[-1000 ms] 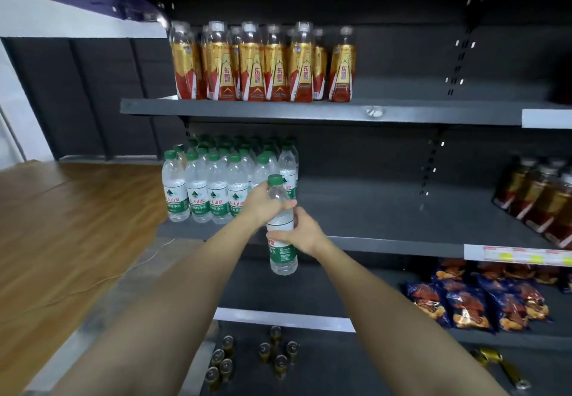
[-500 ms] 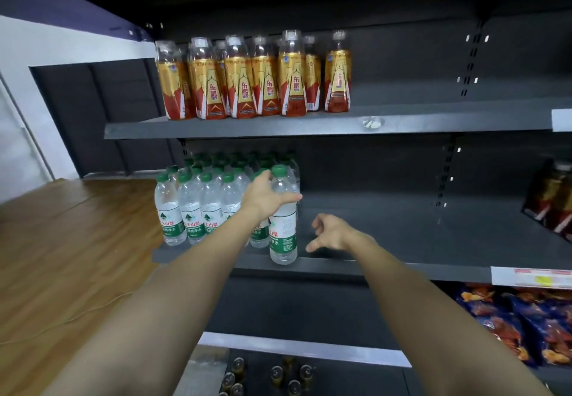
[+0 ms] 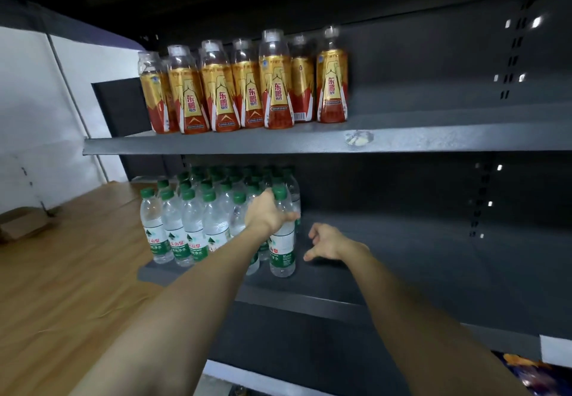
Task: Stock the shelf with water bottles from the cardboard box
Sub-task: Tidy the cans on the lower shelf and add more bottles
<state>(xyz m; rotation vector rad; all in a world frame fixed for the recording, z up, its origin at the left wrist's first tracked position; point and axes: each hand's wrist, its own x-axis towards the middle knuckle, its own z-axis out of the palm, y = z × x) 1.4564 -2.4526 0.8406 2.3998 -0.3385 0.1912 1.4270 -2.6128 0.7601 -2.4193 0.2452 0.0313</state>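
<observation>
While the dark shelf [image 3: 387,259] is carrying green-capped bottles | left hand [image 3: 267,213] is gripping the water bottle [image 3: 282,241] | right hand [image 3: 325,241] is hovering relaxed, holding nothing | wooden floor [image 3: 62,287] is lying leftward

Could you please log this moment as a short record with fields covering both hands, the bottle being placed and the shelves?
left hand: fingers wrapped round the upper part of the end water bottle
end water bottle: upright on the middle shelf, at the right end of the water bottle group
right hand: holds nothing, fingers loosely curled, just right of that bottle
middle shelf: bare to the right of the bottles
water bottle group: green caps, several rows deep
upper shelf: carries gold-labelled drink bottles
</observation>
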